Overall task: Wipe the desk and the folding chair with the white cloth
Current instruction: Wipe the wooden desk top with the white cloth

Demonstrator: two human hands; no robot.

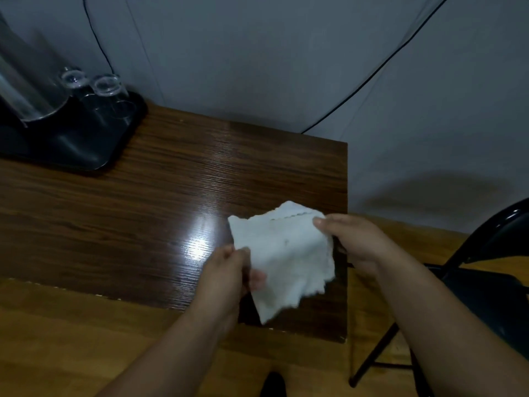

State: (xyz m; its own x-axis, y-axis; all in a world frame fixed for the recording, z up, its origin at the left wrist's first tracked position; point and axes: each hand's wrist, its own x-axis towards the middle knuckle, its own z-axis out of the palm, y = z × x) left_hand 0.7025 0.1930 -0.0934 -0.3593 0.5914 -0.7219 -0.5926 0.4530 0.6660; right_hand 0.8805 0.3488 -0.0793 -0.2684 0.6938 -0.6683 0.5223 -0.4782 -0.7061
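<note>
My left hand (229, 270) and right hand (353, 242) each pinch an edge of the white cloth (286, 256), holding it above the desk (143, 210).

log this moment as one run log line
phase: cloth prep | left hand: pinches white cloth | right hand: pinches cloth edge | cloth: folded, held over dark wooden desk | black folding chair: untouched

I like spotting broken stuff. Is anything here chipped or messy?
Yes. The desk has pale chips along its front edge, where the dark wood finish looks worn. The white cloth, held by the left hand and right hand, has a small dark speck.
</note>
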